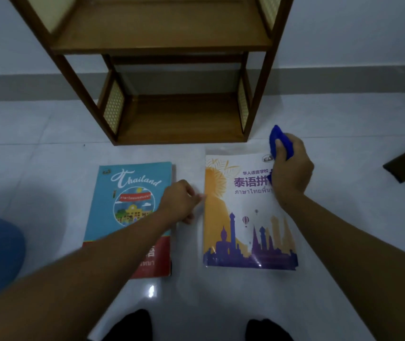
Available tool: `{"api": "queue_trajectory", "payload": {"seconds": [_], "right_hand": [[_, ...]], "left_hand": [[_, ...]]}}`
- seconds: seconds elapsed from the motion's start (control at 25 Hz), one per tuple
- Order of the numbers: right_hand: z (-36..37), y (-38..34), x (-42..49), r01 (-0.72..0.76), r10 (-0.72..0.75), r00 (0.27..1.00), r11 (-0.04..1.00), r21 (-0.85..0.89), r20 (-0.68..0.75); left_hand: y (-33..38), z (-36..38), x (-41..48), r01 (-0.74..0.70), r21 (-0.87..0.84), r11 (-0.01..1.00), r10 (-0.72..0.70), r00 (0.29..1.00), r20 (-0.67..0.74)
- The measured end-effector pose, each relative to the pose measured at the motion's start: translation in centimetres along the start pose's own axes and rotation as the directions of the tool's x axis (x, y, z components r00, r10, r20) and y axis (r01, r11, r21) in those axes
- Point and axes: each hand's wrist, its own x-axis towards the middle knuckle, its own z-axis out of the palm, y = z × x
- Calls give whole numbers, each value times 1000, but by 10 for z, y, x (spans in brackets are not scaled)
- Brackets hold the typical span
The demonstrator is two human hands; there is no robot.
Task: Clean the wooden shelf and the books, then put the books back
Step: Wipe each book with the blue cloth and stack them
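Pale tiled floor [48,153] carries your wooden shelf [171,43], standing empty. Just before it lie two books: your right hand [291,172], clamped on a blue cloth [280,141], wipes the white book [243,217]; your left hand [180,201], fingers loosely curled, steadies its edge beside the blue book [127,207]. Judging by this, reshelving remains.

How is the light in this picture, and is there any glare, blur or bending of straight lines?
Head view: dim, bluish light; a small bright glare spot on the glossy white tiled floor; the left hand is slightly motion-blurred; the brown wooden shelf posts splay outward from wide-angle distortion.
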Motion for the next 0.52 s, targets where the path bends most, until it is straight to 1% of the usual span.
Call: {"api": "queue_trajectory", "payload": {"seconds": [0.08,0.16,0.24,0.28,0.4,0.44,0.48,0.52], "right_hand": [[9,-15,-14,52,-54,998,996,70,19],[19,-34,-26,125,-132,989,986,110,61],[34,-54,-39,135,-166,967,978,158,196],[43,-62,-46,96,-145,950,978,185,275],[70,-83,-71,-104,-10,879,972,213,476],[78,-87,-81,-120,-4,845,973,197,534],[82,-90,-91,-99,-32,807,977,188,589],[85,-94,-101,-57,-85,753,979,194,652]], "left_hand": [[6,-39,3,-67,151,986,61,997,45],[15,-82,0,-126,249,960,111,991,72],[13,-118,-9,-152,266,952,141,988,61],[8,-131,-15,-158,265,951,147,987,61],[-25,-152,-32,-146,227,963,139,989,45],[-39,-156,-35,-142,210,967,142,990,14],[-52,-157,-36,-160,219,963,169,985,-25],[-65,-158,-37,-184,255,949,208,976,-70]]}}
